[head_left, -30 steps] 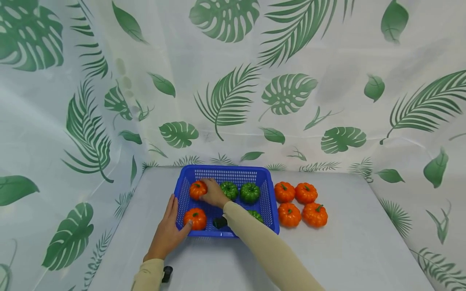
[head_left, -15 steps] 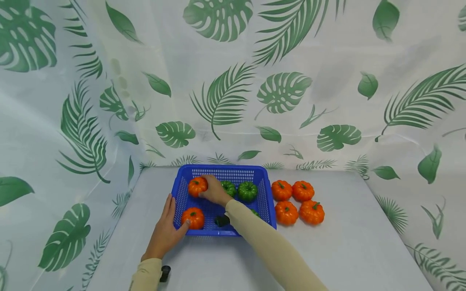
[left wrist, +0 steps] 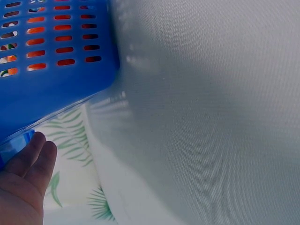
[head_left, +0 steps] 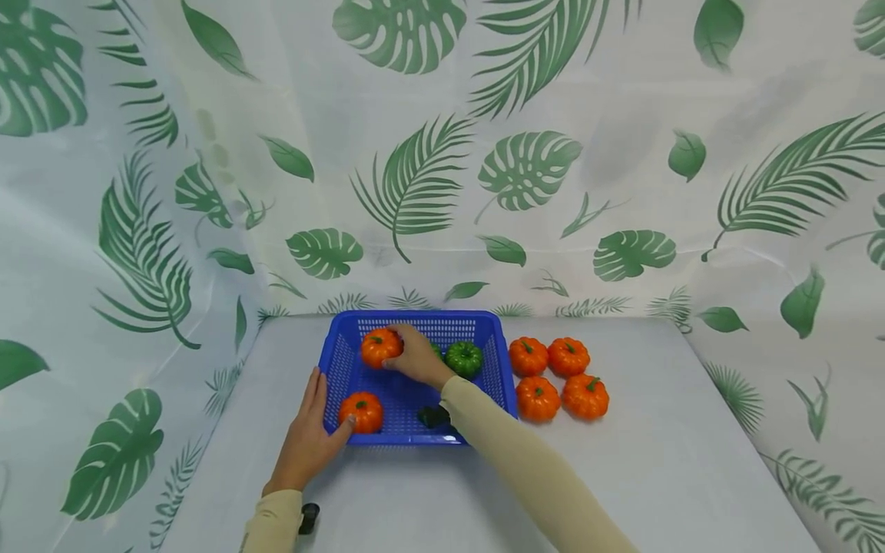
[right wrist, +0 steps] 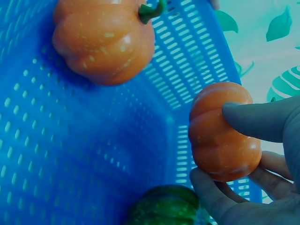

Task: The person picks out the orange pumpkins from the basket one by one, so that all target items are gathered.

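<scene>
In the head view, a blue basket (head_left: 408, 440) stands on the white table. My left hand (head_left: 304, 442) rests at its front left corner, with straight fingers along the outer wall and the thumb at the front rim. In the back left of the basket, my right hand (head_left: 420, 357) grips a small orange pumpkin (head_left: 379, 349) between thumb and fingers. The right wrist view shows this pumpkin held above the basket floor. Another orange pumpkin (head_left: 362, 413) lies in the front left corner. Toward the back right sits a green pumpkin (head_left: 464, 359); the hand partly hides another green one (head_left: 436, 349).
Several orange pumpkins (head_left: 538, 399) stand in two rows just right of the basket. A white curtain (head_left: 429, 292) with green leaf prints rises behind the table (head_left: 664, 461). The right sleeve (head_left: 525, 468) crosses the basket's front right part and covers what lies there.
My right hand has raised the orange pumpkin and shifted it slightly right relative to the basket. The whole scene has slid a little left in the view. My left hand stays at the corner.
</scene>
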The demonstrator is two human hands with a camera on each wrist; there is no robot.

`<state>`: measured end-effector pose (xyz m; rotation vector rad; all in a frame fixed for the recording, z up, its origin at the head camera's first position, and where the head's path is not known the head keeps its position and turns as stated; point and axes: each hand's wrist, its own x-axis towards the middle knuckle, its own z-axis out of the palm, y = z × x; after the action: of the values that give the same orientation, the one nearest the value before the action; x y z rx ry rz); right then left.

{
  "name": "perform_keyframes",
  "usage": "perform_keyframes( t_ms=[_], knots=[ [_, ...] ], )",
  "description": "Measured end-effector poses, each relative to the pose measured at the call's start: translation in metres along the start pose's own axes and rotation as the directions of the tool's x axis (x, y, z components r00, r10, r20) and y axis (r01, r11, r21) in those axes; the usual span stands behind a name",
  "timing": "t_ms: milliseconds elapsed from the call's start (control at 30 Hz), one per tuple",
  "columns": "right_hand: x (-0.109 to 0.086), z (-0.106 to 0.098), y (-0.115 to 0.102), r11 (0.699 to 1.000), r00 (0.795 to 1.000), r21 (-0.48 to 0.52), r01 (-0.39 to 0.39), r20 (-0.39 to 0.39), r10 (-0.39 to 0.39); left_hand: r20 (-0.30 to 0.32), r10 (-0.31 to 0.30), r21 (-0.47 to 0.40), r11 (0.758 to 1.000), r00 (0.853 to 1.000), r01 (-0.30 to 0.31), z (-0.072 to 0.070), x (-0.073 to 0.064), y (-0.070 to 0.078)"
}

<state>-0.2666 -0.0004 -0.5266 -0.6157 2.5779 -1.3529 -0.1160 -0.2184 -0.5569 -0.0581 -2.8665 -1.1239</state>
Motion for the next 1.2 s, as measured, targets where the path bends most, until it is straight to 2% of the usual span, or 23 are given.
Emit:
perform_keyframes(
  t_ms=[467,833,1033,1200],
  knots=[
    [-0.022,-0.032,-0.004,0.997,0.998,0.053,0.051,-0.039,-0.049,-0.033,0.027,-0.015,1.000,0.999,-0.028,0.001,-0.003,-0.003],
    [-0.049,-0.066,-0.001,0.998,0.997,0.062,0.029,-0.070,-0.024,-0.029,0.024,-0.001,1.000,0.999,-0.024,0.003,-0.003,-0.004],
    [-0.064,-0.084,0.005,0.998,0.994,0.048,0.048,-0.105,-0.042,-0.018,0.020,0.004,1.000,1.000,-0.020,0.001,-0.001,-0.002],
    [-0.080,-0.096,0.011,0.998,0.994,0.053,0.019,-0.112,-0.013,-0.009,0.006,0.008,1.000,1.000,-0.006,0.000,0.000,-0.001]
  ],
)
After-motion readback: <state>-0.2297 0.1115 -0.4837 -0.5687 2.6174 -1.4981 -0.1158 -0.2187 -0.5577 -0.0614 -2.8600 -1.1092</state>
